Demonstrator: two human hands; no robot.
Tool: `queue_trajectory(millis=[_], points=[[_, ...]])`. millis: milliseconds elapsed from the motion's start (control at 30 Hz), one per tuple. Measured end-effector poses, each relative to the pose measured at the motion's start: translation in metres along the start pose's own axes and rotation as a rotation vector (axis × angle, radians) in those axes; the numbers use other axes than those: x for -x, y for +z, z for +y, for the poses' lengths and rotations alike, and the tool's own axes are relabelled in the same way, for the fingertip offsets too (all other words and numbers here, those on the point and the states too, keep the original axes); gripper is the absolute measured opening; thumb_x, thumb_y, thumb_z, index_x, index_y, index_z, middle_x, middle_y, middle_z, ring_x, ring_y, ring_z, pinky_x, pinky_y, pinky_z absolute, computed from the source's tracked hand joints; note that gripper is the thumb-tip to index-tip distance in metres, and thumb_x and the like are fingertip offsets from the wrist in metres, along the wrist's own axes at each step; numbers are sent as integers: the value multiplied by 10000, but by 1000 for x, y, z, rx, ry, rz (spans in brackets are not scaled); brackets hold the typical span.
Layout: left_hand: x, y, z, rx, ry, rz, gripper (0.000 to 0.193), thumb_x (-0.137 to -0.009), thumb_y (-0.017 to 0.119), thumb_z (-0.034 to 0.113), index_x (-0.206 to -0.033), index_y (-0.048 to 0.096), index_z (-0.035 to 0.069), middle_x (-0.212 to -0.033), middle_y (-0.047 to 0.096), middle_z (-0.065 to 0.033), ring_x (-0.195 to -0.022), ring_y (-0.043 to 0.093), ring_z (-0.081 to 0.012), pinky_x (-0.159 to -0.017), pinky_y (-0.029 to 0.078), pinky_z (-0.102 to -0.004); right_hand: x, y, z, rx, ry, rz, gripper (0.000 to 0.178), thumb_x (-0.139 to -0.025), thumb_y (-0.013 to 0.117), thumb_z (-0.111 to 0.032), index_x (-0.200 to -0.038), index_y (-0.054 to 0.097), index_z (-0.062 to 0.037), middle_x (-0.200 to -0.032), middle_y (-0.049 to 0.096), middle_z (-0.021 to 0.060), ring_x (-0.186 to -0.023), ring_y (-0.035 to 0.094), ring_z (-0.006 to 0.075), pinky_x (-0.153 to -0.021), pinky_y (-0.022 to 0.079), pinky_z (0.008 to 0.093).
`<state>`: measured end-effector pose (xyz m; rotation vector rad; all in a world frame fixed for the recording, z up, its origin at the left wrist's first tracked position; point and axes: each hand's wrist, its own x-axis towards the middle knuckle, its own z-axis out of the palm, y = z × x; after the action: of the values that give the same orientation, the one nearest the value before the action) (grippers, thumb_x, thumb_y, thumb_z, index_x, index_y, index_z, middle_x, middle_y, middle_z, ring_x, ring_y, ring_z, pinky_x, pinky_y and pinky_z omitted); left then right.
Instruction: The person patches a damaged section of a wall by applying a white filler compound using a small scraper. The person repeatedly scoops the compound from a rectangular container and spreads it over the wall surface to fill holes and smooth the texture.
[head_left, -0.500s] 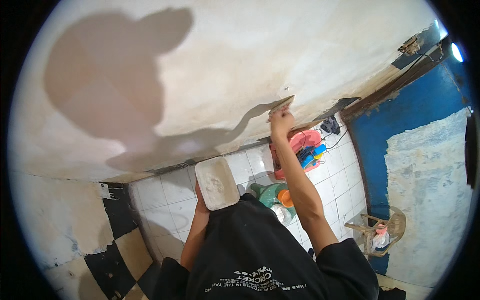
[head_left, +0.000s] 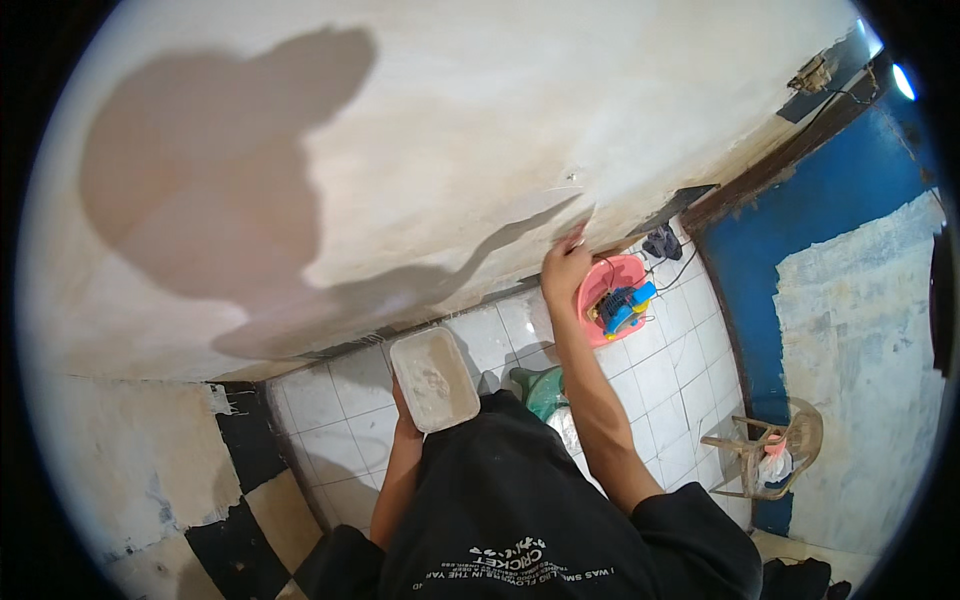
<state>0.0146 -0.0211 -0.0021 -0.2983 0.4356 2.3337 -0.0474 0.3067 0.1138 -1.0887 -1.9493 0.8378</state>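
Observation:
My left hand (head_left: pixel 403 402) holds a whitish rectangular tub (head_left: pixel 460 372) in front of my body, its fingers mostly hidden behind the tub's side. Pale paste lies smeared on the bottom of the tub. My right arm reaches forward to the wall (head_left: pixel 450 130), where my right hand (head_left: pixel 567 268) is closed around a putty knife (head_left: pixel 586 222). The knife shows almost edge-on, close to the patchy cream surface; whether its edge touches the wall I cannot tell. A small mark sits on the wall just above it.
Below my right forearm, a pink basin (head_left: pixel 622 272) holds blue tools and cords on the white tiled floor (head_left: pixel 355 385). A green container (head_left: pixel 541 388) stands beside my body. At right are a plastic chair (head_left: pixel 805 440) with a bag and a blue wall (head_left: pixel 765 245). A dark cloth (head_left: pixel 662 242) lies near the wall.
My right hand has come slightly down, and the putty knife has turned from showing its flat face to nearly edge-on. The orange cup is now hidden by my forearm. My left hand keeps the tub.

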Motion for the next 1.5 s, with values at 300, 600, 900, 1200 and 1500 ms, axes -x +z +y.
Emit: queue_trajectory(millis=[300, 600, 900, 1200, 1500], points=[[-1, -3, 9, -10, -6, -13, 651, -942, 386, 583, -1361, 465, 91, -1283, 570, -125, -1118, 592, -293, -952, 497, -476, 105, 42, -92, -166, -184, -189, 315, -864, 535, -83, -1097, 582, 123, -605, 549, 276, -567, 575, 433, -508, 411, 483], [0, 9, 15, -46, -3, -28, 661, -943, 379, 589, -1361, 461, 83, -1276, 573, -124, -1108, 597, -296, -942, 503, -475, 23, 17, -22, -222, 25, 128, 309, -854, 546, -129, -662, 598, 107, -633, 601, 272, -597, 628, 389, -549, 453, 452], [-1, -26, 11, 23, -61, -93, 695, -944, 353, 598, -1384, 421, 65, -1299, 550, -149, -1129, 582, -329, -956, 489, -505, 111, 18, -138, -309, -85, -254, 232, -858, 542, -108, -755, 604, 90, -621, 575, 252, -554, 596, 347, -548, 441, 441], [9, -7, 11, 45, -48, -22, 700, -943, 369, 605, -1372, 436, 56, -1280, 565, -140, -1107, 590, -310, -946, 497, -472, -6, 30, 10, -771, 531, -305, 221, -903, 480, -54, -762, 589, 76, -664, 625, 149, -560, 630, 228, -475, 521, 364], [23, -24, 15, 59, 3, 27, 706, -937, 372, 595, -1396, 404, 60, -1302, 542, -160, -1132, 577, -336, -949, 489, -516, -31, -72, -136, -1017, 490, -560, 118, -851, 489, 24, -838, 594, 77, -804, 641, 173, -711, 660, 254, -690, 589, 363]])
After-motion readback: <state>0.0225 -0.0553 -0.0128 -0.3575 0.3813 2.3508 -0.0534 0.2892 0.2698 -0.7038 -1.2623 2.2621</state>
